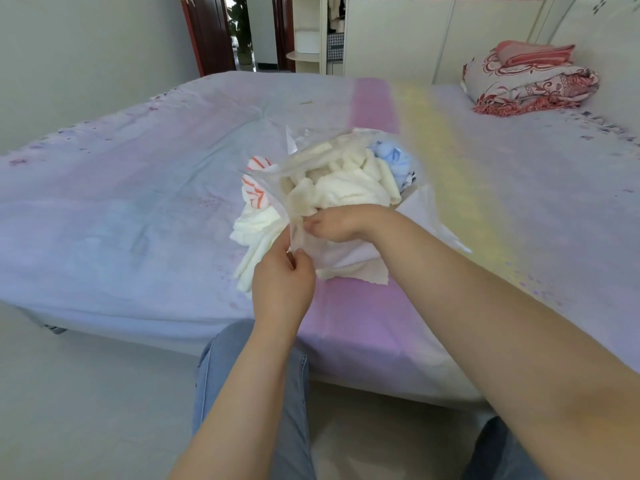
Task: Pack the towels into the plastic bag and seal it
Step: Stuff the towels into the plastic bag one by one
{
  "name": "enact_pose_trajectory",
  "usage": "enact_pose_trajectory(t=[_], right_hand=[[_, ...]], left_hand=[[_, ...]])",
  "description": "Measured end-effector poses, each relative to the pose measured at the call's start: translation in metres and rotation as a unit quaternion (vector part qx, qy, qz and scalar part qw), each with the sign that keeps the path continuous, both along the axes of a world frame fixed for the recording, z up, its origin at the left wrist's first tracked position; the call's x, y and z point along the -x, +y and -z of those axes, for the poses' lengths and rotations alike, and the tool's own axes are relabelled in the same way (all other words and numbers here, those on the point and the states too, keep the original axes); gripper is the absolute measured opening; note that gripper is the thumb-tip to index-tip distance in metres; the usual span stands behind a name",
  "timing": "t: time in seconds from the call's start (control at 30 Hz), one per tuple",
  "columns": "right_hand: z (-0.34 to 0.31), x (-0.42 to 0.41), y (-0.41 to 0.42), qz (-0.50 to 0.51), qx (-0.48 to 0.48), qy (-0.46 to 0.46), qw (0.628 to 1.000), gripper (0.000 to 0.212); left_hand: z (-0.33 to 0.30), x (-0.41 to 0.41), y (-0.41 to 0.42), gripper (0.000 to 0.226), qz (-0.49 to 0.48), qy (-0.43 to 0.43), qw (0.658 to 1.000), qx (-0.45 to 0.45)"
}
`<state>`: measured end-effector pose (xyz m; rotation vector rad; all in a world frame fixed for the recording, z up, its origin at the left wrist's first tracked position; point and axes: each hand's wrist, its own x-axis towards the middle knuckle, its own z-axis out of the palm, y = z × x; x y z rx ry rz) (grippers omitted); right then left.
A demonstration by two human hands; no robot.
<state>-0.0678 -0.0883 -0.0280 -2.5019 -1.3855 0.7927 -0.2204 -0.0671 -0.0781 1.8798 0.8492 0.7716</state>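
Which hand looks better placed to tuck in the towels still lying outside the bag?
Probably the left hand: it pinches the plastic bag edge right beside the loose cream towels. The right hand grips the bag's mouth farther from them, so it could hold it open.

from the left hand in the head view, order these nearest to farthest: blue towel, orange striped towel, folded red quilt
From the left hand:
1. orange striped towel, just beyond it, left of the bag
2. blue towel, inside the bag's right side
3. folded red quilt, far right corner

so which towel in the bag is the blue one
The blue towel sits at the far right end of the plastic bag, beside the cream towels; the orange-striped towel lies outside on the left.
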Motion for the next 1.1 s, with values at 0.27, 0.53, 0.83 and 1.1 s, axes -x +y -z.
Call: enact_pose_trajectory(t=[0.27, 0.53, 0.83, 1.1], right_hand=[[0.007, -0.048, 0.038, 0.102, 0.076, -0.061, 0.990, 0.051], [0.013, -0.069, 0.035, 0.074, -0.027, -0.105, 0.991, 0.047], [0.078, 0.049, -0.078, 0.050, -0.328, -0.148, 0.932, 0.030], [0.121, -0.004, -0.023, 0.201, -0.208, -0.022, 0.957, 0.037]], left_hand=[[0.003, -0.001, -0.001, 0.048, 0.020, -0.008, 1.000, 0.005], [-0.001, -0.032, 0.041, 0.053, 0.025, -0.034, 0.998, 0.048], [-0.022, -0.056, 0.062, 0.048, 0.055, -0.129, 0.978, 0.156], [-0.036, -0.059, 0.067, 0.052, 0.075, -0.156, 0.967, 0.187]])
